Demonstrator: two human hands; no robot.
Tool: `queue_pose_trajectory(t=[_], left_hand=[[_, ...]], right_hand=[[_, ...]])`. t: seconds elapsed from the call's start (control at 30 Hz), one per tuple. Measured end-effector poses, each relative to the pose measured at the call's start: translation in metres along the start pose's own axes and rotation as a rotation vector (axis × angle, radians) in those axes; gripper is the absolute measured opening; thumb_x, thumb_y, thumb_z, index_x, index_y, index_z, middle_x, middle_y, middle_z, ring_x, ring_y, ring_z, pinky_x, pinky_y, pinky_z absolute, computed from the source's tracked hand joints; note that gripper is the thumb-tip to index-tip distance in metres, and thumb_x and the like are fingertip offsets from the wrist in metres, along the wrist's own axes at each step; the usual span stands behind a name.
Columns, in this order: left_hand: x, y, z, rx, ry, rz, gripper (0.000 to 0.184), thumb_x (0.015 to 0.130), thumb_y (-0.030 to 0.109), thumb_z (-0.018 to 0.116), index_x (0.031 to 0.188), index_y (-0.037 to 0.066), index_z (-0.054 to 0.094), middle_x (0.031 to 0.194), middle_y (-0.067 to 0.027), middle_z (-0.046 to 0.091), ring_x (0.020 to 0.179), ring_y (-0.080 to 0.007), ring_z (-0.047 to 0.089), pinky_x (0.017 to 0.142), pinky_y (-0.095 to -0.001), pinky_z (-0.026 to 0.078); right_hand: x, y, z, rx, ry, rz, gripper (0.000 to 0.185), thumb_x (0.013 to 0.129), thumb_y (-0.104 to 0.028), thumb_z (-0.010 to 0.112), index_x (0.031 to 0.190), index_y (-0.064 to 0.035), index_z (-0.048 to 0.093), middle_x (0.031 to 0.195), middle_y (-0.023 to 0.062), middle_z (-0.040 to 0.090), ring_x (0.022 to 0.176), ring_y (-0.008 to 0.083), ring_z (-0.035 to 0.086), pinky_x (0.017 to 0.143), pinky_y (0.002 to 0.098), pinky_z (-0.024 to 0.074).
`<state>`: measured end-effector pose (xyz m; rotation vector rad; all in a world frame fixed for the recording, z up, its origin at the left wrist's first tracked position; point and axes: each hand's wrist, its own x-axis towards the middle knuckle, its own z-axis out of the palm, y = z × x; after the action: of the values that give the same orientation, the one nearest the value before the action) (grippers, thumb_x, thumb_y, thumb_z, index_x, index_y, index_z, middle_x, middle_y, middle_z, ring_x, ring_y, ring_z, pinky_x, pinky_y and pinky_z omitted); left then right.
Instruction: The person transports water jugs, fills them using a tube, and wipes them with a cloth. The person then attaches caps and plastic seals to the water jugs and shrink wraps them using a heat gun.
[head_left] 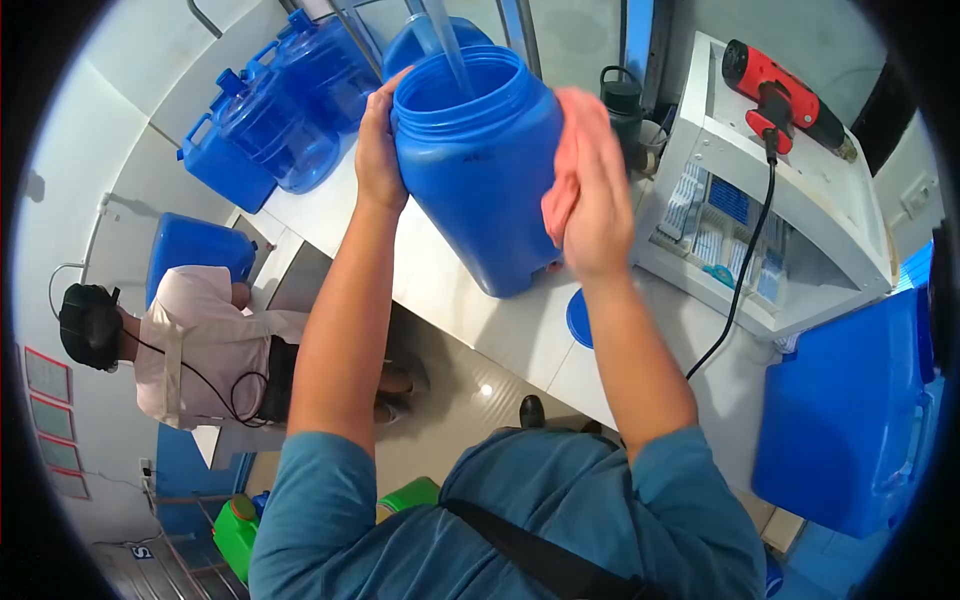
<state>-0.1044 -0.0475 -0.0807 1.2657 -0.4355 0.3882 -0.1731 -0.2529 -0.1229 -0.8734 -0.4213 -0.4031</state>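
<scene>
While a blue lid (580, 320) lies by the tabletop's (725, 400) near edge, the left hand (380, 155) lays an open palm against the blue container (485, 190) and the right hand (602, 210) clamps a pink cloth (562, 190) to its opposite side. The container appears to stand close to that edge, so wiping probably calls for even pressure from both sides. Beyond, blue bottles (275, 130) stand towards the tabletop's far left corner.

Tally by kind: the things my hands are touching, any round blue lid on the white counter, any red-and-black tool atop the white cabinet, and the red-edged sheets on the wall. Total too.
Open blue container: 1
Pink cloth: 1
Round blue lid: 1
Red-and-black tool: 1
Red-edged sheets: 4
Total: 8
</scene>
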Motion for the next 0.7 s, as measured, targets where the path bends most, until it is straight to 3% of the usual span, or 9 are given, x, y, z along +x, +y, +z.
queue_pose_trajectory(t=[0.07, 0.17, 0.27, 0.3, 0.37, 0.43, 0.5, 0.53, 0.7], left_hand=[[0.000, -0.001, -0.006, -0.023, -0.031, 0.011, 0.051, 0.103, 0.040, 0.040, 0.133, 0.001, 0.052, 0.123, -0.0130, 0.062, 0.112, -0.0223, 0.060, 0.101, -0.0365, 0.047], [0.000, -0.003, -0.010, 0.029, -0.052, 0.028, 0.049, 0.103, 0.037, 0.040, 0.134, 0.002, 0.051, 0.124, -0.0131, 0.062, 0.112, -0.0221, 0.060, 0.101, -0.0360, 0.047], [0.002, -0.005, -0.012, 0.024, -0.041, 0.006, 0.049, 0.102, 0.035, 0.039, 0.135, 0.000, 0.051, 0.127, -0.0134, 0.061, 0.117, -0.0217, 0.057, 0.104, -0.0345, 0.043], [0.001, -0.005, -0.012, 0.021, -0.039, -0.008, 0.052, 0.102, 0.035, 0.037, 0.136, -0.002, 0.050, 0.130, -0.0139, 0.059, 0.121, -0.0215, 0.055, 0.107, -0.0332, 0.039], [-0.001, -0.004, -0.009, 0.022, -0.036, 0.000, 0.052, 0.102, 0.034, 0.037, 0.136, -0.002, 0.050, 0.130, -0.0139, 0.059, 0.121, -0.0216, 0.055, 0.107, -0.0332, 0.039], [0.005, -0.003, -0.007, 0.022, -0.036, 0.020, 0.052, 0.101, 0.034, 0.038, 0.136, -0.002, 0.050, 0.130, -0.0139, 0.059, 0.121, -0.0216, 0.055, 0.107, -0.0331, 0.039], [0.002, -0.005, -0.009, 0.024, -0.040, 0.031, 0.052, 0.101, 0.035, 0.039, 0.136, -0.002, 0.051, 0.131, -0.0140, 0.059, 0.121, -0.0219, 0.055, 0.107, -0.0329, 0.039], [0.000, -0.005, -0.009, 0.022, -0.022, 0.016, 0.053, 0.101, 0.037, 0.039, 0.135, -0.002, 0.051, 0.130, -0.0139, 0.059, 0.121, -0.0219, 0.055, 0.107, -0.0329, 0.039], [-0.001, 0.002, -0.007, 0.056, -0.004, -0.008, 0.050, 0.103, 0.035, 0.035, 0.134, -0.001, 0.052, 0.129, -0.0136, 0.060, 0.120, -0.0217, 0.055, 0.107, -0.0328, 0.039]], right_hand=[[0.049, -0.007, 0.010, -0.123, -0.056, 0.042, 0.037, 0.106, -0.021, 0.043, 0.132, 0.0033, 0.052, 0.125, 0.0110, 0.061, 0.118, 0.0181, 0.055, 0.101, 0.0261, 0.0412], [0.094, 0.029, -0.010, 0.034, -0.222, 0.049, 0.040, 0.105, -0.028, 0.045, 0.132, 0.0008, 0.054, 0.118, 0.0103, 0.063, 0.110, 0.0175, 0.058, 0.094, 0.0264, 0.0449], [0.082, 0.065, -0.046, -0.245, -0.001, 0.295, 0.039, 0.103, -0.037, 0.049, 0.132, -0.0125, 0.058, 0.114, 0.0074, 0.066, 0.101, 0.0140, 0.061, 0.090, 0.0261, 0.0462], [0.069, 0.061, -0.046, -0.380, 0.125, 0.572, 0.037, 0.104, -0.037, 0.047, 0.131, -0.0138, 0.059, 0.114, 0.0070, 0.066, 0.101, 0.0140, 0.061, 0.090, 0.0254, 0.0471], [0.020, 0.066, -0.059, -0.446, 0.226, 0.694, 0.037, 0.106, -0.034, 0.044, 0.133, -0.0130, 0.057, 0.117, 0.0083, 0.065, 0.104, 0.0157, 0.061, 0.086, 0.0262, 0.0503], [-0.015, 0.089, -0.072, -0.379, 0.191, 0.531, 0.038, 0.107, -0.032, 0.042, 0.135, -0.0109, 0.055, 0.121, 0.0098, 0.063, 0.107, 0.0175, 0.061, 0.084, 0.0278, 0.0527], [-0.037, 0.090, -0.050, -0.147, 0.139, -0.059, 0.036, 0.108, -0.021, 0.037, 0.138, -0.0055, 0.050, 0.134, 0.0123, 0.055, 0.120, 0.0197, 0.055, 0.091, 0.0324, 0.0523], [-0.043, 0.086, -0.038, -0.147, 0.143, -0.055, 0.036, 0.108, -0.021, 0.037, 0.138, -0.0055, 0.050, 0.134, 0.0123, 0.055, 0.120, 0.0197, 0.055, 0.091, 0.0324, 0.0523], [-0.026, 0.044, 0.045, -0.884, -0.197, -0.816, 0.030, 0.090, -0.010, 0.060, 0.120, -0.0110, 0.064, 0.141, 0.0101, 0.050, 0.138, 0.0372, 0.039, 0.114, 0.0536, 0.0265]])
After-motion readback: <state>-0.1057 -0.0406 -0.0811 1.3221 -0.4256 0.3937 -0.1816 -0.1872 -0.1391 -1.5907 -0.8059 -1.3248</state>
